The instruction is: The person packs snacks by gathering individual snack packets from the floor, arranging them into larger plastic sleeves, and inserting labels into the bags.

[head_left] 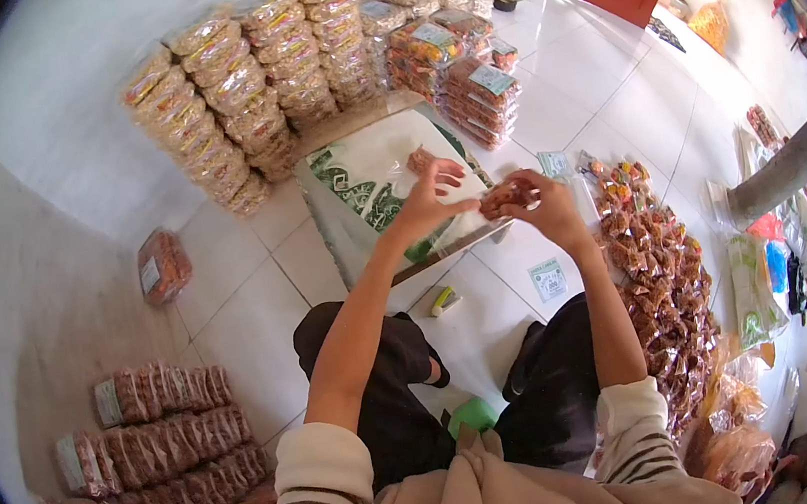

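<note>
A low table (328, 231) with a white and green printed cover stands in front of me. Over its right front part, my right hand (530, 198) is closed round a small clear packet of reddish-brown snack (498, 202). Just left of it, my left hand (435, 198) hovers with fingers apart and nothing in it. Another small brown packet (420, 160) lies on the cover, just beyond my left fingers.
Stacked snack bags (251, 79) line the back wall. Packed bundles (481, 101) stand behind the table. A long heap of small packets (663, 270) lies right. On the floor are a stapler (445, 300), a printed label (548, 281) and rows of packs (174, 436).
</note>
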A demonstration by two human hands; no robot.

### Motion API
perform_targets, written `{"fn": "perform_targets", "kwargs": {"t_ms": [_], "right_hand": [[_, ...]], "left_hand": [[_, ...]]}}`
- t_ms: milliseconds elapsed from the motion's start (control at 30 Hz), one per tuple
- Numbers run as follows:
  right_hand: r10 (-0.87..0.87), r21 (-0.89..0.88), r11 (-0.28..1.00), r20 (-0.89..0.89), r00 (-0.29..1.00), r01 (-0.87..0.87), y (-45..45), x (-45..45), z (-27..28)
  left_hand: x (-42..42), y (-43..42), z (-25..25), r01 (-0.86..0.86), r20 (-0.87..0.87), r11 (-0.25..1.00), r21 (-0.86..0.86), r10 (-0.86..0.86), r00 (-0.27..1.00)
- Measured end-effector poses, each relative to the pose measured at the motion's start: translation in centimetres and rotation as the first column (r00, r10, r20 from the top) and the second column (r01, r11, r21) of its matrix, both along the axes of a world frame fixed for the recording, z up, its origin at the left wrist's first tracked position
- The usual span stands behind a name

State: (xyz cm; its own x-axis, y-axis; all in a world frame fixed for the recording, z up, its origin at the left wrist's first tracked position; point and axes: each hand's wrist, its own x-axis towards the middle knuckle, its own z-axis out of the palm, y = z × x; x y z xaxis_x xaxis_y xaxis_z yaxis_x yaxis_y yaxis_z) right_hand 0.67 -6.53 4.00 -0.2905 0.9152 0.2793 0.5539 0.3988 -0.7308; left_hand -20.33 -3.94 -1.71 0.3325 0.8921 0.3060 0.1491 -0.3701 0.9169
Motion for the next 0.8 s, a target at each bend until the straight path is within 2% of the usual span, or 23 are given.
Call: {"fn": "perform_targets", "kwargs": {"t_ms": [67,100,133,167,200,233,267,333,400,467,600,700,733,800], "right_hand": [[-0.049,0.031,0.998,-0.073,0.996,0.051,-0.8,1.5,-0.5],[-0.209,0.084,0.971,-0.152,0.966,0.224,-1.2,2.1,-0.9],[-0.358,0.123,0.911,-0.236,0.903,0.393,-1.6,2.5,-1.4],[-0.437,0.019,0.880,-0.365,0.822,0.476,-2.3,2.9,-2.0],[-0.446,0.012,0.875,-0.365,0.817,0.483,-2.5,3.3,-3.6],[-0.493,-0.090,0.834,-0.563,0.663,0.544,-2.4,3.6,-6.2],[-0.515,-0.197,0.794,-0.721,0.464,0.575,-2.1,3.9,-8.5],[-0.611,-0.429,0.740,-0.751,0.250,0.518,-3.4,3.3,-12.1],[-0.748,-0.636,0.620,-0.655,0.104,0.460,-4.9,2.6,-15.1],[-0.790,-0.705,0.573,-0.612,0.050,0.418,-6.5,1.7,-16.4],[-0.803,-0.747,0.562,-0.596,0.017,0.355,-7.8,0.2,-17.5],[-0.795,-0.783,0.602,-0.605,0.030,0.159,-8.4,-0.7,-17.4],[-0.797,-0.785,0.599,-0.603,0.028,0.158,-8.7,-1.1,-17.1],[-0.799,-0.799,0.601,-0.601,0.015,0.032,-9.5,-2.4,-16.0]], "left_hand": [[0.1,0.5,-1.1,-0.183,0.052,0.981,-0.065,0.187,0.981],[0.5,0.1,-1.4,-0.258,-0.011,0.965,-0.048,0.258,0.966],[0.8,-0.2,-3.0,-0.251,-0.018,0.967,-0.053,0.250,0.968],[1.3,-0.6,-5.0,-0.330,-0.206,0.925,0.189,0.366,0.907],[1.9,-1.1,-7.2,-0.339,-0.347,0.836,0.432,0.501,0.793],[3.0,-2.3,-8.7,-0.406,-0.314,0.806,0.432,0.556,0.770],[4.1,-3.7,-10.1,-0.400,-0.316,0.808,0.433,0.551,0.772],[6.0,-6.4,-12.2,-0.477,-0.459,0.801,0.363,0.599,0.656],[6.8,-7.8,-13.0,-0.471,-0.507,0.821,0.321,0.570,0.647],[6.8,-8.2,-13.7,-0.463,-0.556,0.840,0.284,0.537,0.634],[5.9,-7.6,-14.5,-0.424,-0.464,0.825,0.375,0.562,0.684],[5.5,-7.1,-14.5,-0.380,-0.413,0.819,0.430,0.553,0.723],[5.6,-7.1,-14.5,-0.369,-0.383,0.813,0.451,0.549,0.742],[5.8,-7.1,-14.4,-0.424,-0.340,0.817,0.391,0.556,0.759]]}}
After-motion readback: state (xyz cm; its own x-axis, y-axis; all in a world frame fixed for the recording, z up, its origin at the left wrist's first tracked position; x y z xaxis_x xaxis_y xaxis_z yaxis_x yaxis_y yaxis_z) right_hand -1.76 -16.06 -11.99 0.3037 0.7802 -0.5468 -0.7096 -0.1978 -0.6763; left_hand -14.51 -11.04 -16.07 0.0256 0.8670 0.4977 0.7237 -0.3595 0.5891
